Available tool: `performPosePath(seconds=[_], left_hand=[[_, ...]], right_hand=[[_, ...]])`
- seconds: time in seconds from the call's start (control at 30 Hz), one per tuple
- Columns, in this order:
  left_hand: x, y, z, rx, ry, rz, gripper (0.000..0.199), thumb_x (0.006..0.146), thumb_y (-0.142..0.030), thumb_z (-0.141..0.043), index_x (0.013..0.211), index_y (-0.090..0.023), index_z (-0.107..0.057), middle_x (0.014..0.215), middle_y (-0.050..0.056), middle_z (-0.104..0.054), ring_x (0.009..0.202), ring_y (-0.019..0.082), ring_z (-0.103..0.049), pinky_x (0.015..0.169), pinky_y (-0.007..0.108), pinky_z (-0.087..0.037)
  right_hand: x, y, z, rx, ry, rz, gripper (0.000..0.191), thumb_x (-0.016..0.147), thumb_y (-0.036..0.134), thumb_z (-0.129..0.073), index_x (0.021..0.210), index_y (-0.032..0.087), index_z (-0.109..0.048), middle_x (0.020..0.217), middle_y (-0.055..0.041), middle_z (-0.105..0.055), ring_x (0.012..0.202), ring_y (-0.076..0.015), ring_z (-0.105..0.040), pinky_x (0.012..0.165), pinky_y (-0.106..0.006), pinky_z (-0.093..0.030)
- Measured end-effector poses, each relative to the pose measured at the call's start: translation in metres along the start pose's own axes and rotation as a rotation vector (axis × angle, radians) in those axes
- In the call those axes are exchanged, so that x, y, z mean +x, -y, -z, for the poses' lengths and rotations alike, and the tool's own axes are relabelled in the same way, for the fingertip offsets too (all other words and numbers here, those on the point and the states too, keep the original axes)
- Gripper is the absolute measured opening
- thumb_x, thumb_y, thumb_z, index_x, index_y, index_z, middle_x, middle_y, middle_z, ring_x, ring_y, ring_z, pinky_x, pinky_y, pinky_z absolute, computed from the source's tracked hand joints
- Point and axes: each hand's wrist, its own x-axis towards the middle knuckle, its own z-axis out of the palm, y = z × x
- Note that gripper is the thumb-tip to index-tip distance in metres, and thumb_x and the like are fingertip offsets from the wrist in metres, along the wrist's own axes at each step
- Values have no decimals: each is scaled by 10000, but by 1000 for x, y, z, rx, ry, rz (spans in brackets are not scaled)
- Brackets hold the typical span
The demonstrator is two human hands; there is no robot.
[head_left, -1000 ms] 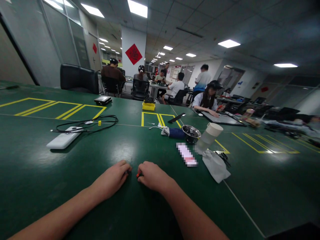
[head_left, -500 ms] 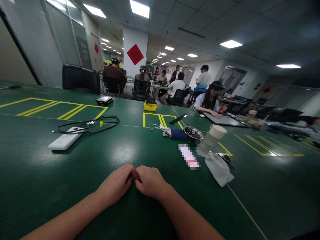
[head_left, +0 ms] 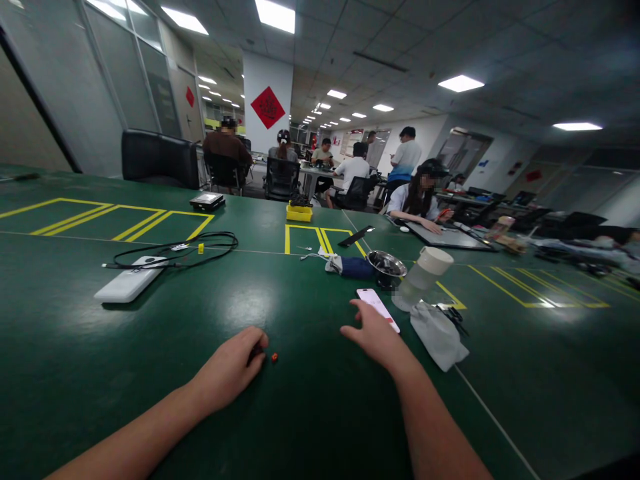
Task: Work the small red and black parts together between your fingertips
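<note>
My left hand (head_left: 233,363) rests on the green table, fingers curled toward the thumb. Something dark shows between them, too hidden to name. Just right of its fingertips lies a small orange-red piece (head_left: 275,357), apart from the hand and too small to identify. My right hand (head_left: 373,330) is open, thumb and fingers spread, over the near edge of a smartphone (head_left: 379,307) with a lit pinkish screen. Part of the phone is covered by that hand; whether they touch I cannot tell. Nothing shows in the right hand.
Beyond the phone stand a metal bowl (head_left: 386,265), a tilted-looking bottle with a pale lid (head_left: 424,273) and a grey cloth pouch (head_left: 440,340). A white power bank (head_left: 131,281) with a black cable (head_left: 210,260) lies left. Across the table a person (head_left: 420,200) sits at a laptop.
My right hand has moved away from my left hand, rightward to the phone, and its fingers have spread. The small orange-red piece now lies uncovered on the table. My left hand has stayed put.
</note>
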Motion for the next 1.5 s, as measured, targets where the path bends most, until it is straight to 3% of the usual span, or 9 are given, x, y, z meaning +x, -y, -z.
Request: performPosePath(seconds=[0.07, 0.2, 0.67, 0.87, 0.93, 1.03, 1.17, 1.33, 1.5], left_hand=[[0, -1, 1, -6, 3, -1, 105, 812, -182, -418, 883, -199, -494, 860, 19, -552, 757, 164, -523, 687, 286, -374], [0, -5, 6, -23, 21, 3, 112, 821, -186, -413, 890, -195, -500, 862, 23, -554, 760, 164, -525, 690, 284, -375], [0, 3, -1, -15, -31, -33, 104, 821, -174, -431, 870, -187, -522, 843, 22, -552, 745, 157, -519, 689, 278, -375], [-1, 0, 5, -127, -42, 33, 148, 808, -200, -472, 914, -184, -574, 843, 17, -586, 739, 150, -543, 695, 268, -397], [-1, 0, 7, -211, -15, 73, 209, 808, -217, -480, 983, -188, -590, 832, 13, -602, 733, 150, -557, 692, 265, -410], [0, 3, 7, -357, 25, 105, 273, 801, -226, -489, 1049, -181, -593, 826, 13, -626, 735, 150, -578, 690, 262, -428], [3, 10, 2, -515, 16, 125, 268, 753, -181, -509, 1005, -159, -596, 776, 8, -632, 685, 139, -589, 656, 250, -446], [7, 17, -1, -584, 23, 143, 237, 714, -158, -528, 939, -154, -600, 730, 6, -633, 619, 129, -600, 601, 243, -460], [9, 14, 3, -710, 41, 144, 217, 736, -191, -558, 944, -140, -587, 781, 40, -659, 691, 146, -634, 626, 255, -492]], right_hand=[[-1, -37, 14, -141, -134, -175, 874, 683, 545, -633, 1409, 195, -294, 1291, -191, -435, 1106, -358, -507, 849, -462, -399], [-6, -84, 14, -177, -92, -369, 1054, 671, 606, -597, 1466, 143, -83, 1352, -259, -343, 1164, -414, -463, 862, -505, -393], [5, -72, -3, -220, -150, -416, 850, 767, 574, -470, 1442, 163, -159, 1338, -212, -363, 1146, -370, -486, 856, -471, -407], [-6, -22, -3, -310, -210, -252, 763, 775, 531, -510, 1413, 184, -277, 1299, -194, -408, 1090, -357, -514, 801, -430, -422], [-11, 10, -10, -214, -102, -28, 637, 796, 512, -507, 1342, 200, -406, 1262, -153, -472, 1056, -295, -542, 792, -362, -423], [-16, 57, -32, -11, 281, 293, 484, 777, 521, -554, 1187, 262, -554, 1017, -60, -630, 869, -202, -608, 688, -276, -424], [-15, 100, -72, -107, 264, 363, 333, 728, 452, -630, 970, 224, -634, 899, -62, -666, 807, -213, -612, 642, -276, -390], [-10, 105, -96, -131, 124, 441, 118, 806, 294, -542, 827, 199, -610, 849, -57, -667, 758, -185, -610, 641, -268, -371], [-3, 92, -102, 310, 95, 402, 127, 837, 277, -513, 825, 176, -589, 724, -21, -648, 594, -120, -588, 580, -230, -396]])
